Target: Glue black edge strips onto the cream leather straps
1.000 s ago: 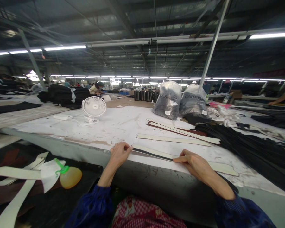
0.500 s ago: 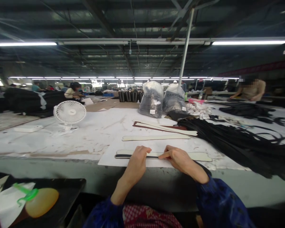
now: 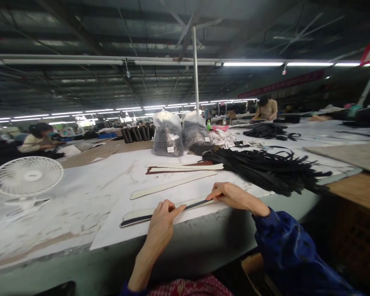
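Observation:
A long cream-coloured piece (image 3: 130,215) with a rounded end lies near the table's front edge. A narrow black strip (image 3: 135,222) runs along its near side. My left hand (image 3: 163,220) is closed over the middle of the strip, its fingers curled and one fingertip pressing down. Farther right, my right hand (image 3: 236,197) pinches the strip between thumb and forefinger, low against the cream piece. The far right end of the piece is hidden behind my right hand. Just beyond lies another cream piece (image 3: 172,185), and past it cream pieces overlap a brown one (image 3: 200,163).
A bundle of black strips (image 3: 265,170) spreads over the table's right side. Two filled plastic bags (image 3: 168,133) stand at the back by a pole (image 3: 196,74). A white fan (image 3: 31,176) stands at the left. Other people work at the back left and back right.
My view has swung to the right, so the fan and bags sit farther left. My right hand has moved along the strip, away from my left hand, widening the gap between them.

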`<act>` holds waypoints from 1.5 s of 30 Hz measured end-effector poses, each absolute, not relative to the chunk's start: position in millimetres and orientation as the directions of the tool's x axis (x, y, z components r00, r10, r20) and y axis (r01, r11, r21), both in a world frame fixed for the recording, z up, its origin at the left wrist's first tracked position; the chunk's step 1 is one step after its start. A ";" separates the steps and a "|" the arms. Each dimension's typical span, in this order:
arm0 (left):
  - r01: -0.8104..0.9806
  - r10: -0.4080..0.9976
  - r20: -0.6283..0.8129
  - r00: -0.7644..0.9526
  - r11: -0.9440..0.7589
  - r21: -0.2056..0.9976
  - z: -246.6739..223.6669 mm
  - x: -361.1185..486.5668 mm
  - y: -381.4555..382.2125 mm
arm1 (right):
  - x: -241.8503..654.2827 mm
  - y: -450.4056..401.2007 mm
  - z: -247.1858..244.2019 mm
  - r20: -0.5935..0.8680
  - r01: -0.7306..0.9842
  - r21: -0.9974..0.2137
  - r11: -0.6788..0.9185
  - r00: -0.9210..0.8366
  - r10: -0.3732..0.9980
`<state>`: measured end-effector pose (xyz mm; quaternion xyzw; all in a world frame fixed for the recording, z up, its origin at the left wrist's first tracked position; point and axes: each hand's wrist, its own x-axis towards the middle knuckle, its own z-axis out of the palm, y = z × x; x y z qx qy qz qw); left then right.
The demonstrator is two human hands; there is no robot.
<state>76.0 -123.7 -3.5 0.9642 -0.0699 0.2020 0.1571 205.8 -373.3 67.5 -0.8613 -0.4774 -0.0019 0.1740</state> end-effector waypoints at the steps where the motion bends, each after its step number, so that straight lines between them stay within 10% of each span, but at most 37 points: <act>1: -0.188 -0.071 0.407 0.911 -0.948 0.256 -4.3 76.5 -123.8 | 206.3 -374.1 66.2 0.168 0.821 -0.291 -0.490 0.548 0.819; 17: -0.180 -0.097 0.471 0.877 -0.975 0.134 3.5 80.9 -133.6 | 203.3 -365.5 55.0 0.147 0.782 -0.182 -0.596 0.621 0.770; 32: -0.315 -0.071 0.408 0.910 -0.756 0.573 12.6 123.7 -181.2 | 204.7 -368.2 42.3 0.241 0.793 -0.201 -0.575 0.609 0.756; 45: -0.337 -0.122 0.491 0.863 -0.863 0.377 26.7 121.3 -192.9 | 201.9 -367.5 49.5 0.217 0.798 -0.184 -0.574 0.603 0.768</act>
